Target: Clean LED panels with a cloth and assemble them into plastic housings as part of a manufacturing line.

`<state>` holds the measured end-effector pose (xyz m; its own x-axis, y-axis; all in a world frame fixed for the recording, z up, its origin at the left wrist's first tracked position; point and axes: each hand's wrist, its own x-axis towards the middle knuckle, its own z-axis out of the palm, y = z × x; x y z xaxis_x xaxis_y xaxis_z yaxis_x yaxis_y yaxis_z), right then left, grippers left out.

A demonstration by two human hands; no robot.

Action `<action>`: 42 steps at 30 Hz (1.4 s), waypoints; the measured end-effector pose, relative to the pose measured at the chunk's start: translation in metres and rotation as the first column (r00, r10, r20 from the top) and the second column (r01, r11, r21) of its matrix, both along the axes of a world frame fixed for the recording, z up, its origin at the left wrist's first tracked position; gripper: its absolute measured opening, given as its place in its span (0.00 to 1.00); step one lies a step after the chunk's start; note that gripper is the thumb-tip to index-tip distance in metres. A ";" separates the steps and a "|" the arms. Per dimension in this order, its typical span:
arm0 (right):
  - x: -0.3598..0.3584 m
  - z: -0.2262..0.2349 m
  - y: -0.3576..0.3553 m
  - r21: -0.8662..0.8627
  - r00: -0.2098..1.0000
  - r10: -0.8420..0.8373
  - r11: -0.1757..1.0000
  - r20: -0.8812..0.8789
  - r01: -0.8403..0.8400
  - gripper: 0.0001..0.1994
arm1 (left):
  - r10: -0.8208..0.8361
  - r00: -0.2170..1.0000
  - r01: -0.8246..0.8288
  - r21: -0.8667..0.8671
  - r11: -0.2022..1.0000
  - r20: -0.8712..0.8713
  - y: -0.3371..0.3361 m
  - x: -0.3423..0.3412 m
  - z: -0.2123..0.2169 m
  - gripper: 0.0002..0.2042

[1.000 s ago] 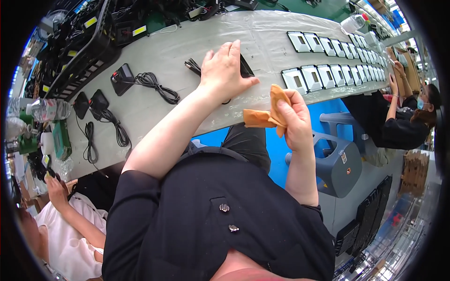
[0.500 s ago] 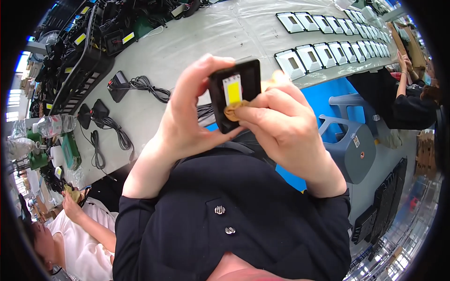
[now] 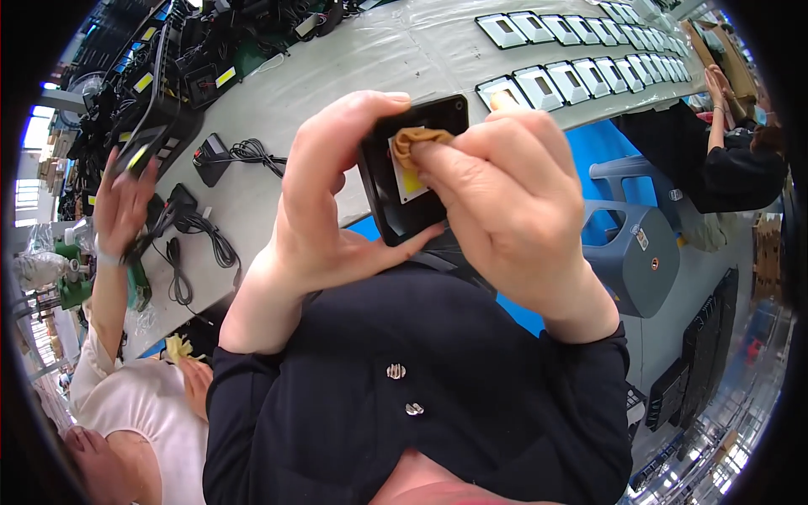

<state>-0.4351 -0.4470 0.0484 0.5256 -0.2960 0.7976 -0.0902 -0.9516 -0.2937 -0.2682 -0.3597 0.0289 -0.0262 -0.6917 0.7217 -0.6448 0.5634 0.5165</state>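
Note:
My left hand point(image 3: 307, 198) grips a black rectangular lamp housing point(image 3: 380, 198) by its edges, thumb below and fingers above. Inside the housing lies a white-bordered yellow LED panel point(image 3: 411, 187). My right hand point(image 3: 518, 202) pinches a bunched tan cloth point(image 3: 412, 139) and presses it on the panel's upper part, covering that end. Behind my left hand on the table lie black lamps with coiled cables, one a black lamp point(image 3: 212, 160), another a darker one point(image 3: 179, 204) nearer me.
Two long rows of white frames with black rims point(image 3: 543, 88) line the table's far right. A black crate point(image 3: 168, 97) full of lamps stands at the left. Beside it, a co-worker's raised hand point(image 3: 122, 206) holds a lamp. At right are a grey-blue stool point(image 3: 644, 257) and another person point(image 3: 741, 181).
The cloth has moved up from the panel's lower end to its upper end, and the housing has tilted slightly. The co-worker at left has raised a hand with a lamp toward the crate.

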 end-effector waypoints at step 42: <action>0.017 -0.052 -0.057 -0.231 0.459 -0.390 0.902 -0.798 0.364 0.10 | 0.301 0.949 -0.309 0.440 0.843 0.089 -0.051 0.003 -0.125 0.52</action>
